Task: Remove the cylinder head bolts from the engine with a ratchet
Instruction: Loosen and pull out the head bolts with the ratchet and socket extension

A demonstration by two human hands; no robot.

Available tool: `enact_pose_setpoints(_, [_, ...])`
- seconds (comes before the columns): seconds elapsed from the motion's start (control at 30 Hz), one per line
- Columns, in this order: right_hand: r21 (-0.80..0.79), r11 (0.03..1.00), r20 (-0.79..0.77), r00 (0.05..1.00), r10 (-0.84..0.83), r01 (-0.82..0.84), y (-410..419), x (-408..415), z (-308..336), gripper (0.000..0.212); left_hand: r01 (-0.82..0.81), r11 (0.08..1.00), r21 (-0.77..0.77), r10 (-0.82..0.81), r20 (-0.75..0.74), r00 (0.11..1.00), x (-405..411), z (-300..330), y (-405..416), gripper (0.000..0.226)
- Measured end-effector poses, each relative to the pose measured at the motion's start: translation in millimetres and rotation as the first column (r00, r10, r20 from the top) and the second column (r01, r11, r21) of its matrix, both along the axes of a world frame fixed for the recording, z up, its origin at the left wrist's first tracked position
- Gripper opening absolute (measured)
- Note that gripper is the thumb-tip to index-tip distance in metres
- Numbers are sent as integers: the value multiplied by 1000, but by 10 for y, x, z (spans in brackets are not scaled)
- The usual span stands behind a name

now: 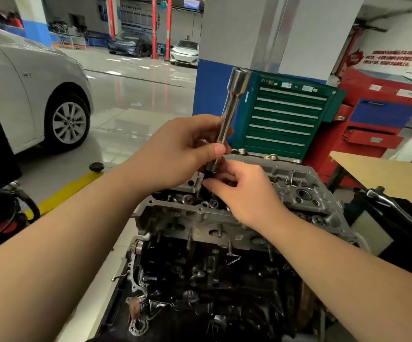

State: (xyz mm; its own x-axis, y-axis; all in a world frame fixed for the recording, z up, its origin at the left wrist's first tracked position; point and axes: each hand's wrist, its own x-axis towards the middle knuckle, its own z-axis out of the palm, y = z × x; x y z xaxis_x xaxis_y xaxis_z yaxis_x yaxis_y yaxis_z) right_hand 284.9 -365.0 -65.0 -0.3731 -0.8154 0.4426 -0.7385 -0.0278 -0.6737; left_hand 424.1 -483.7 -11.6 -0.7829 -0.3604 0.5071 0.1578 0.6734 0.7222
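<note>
Chrome long socket [232, 112] tilts toward 1 o'clock | left hand [185, 154] grips its shaft, right hand [244, 191] pinches the black lower end, probably fitting pieces | engine [224, 233] directly below at 6 o'clock.

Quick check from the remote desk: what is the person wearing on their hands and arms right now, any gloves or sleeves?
Nothing visible. The left hand and right hand are bare, without gloves, rings or a watch. Both forearms are uncovered down to the frame's bottom edge, with no sleeve in view.
</note>
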Motion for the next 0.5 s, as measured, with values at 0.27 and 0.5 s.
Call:
enact_pose_setpoints(0.27, [5, 1000, -77, 997, -5, 6, -37, -11, -69, 24, 4, 972, 236, 47, -212, 976, -45, -324, 3, 35])
enact_pose_setpoints(0.5, [0, 995, 74, 992, 102, -102, -37, -78, -19, 42, 4, 986, 164, 40, -266, 963, -56, -207, -16, 22])
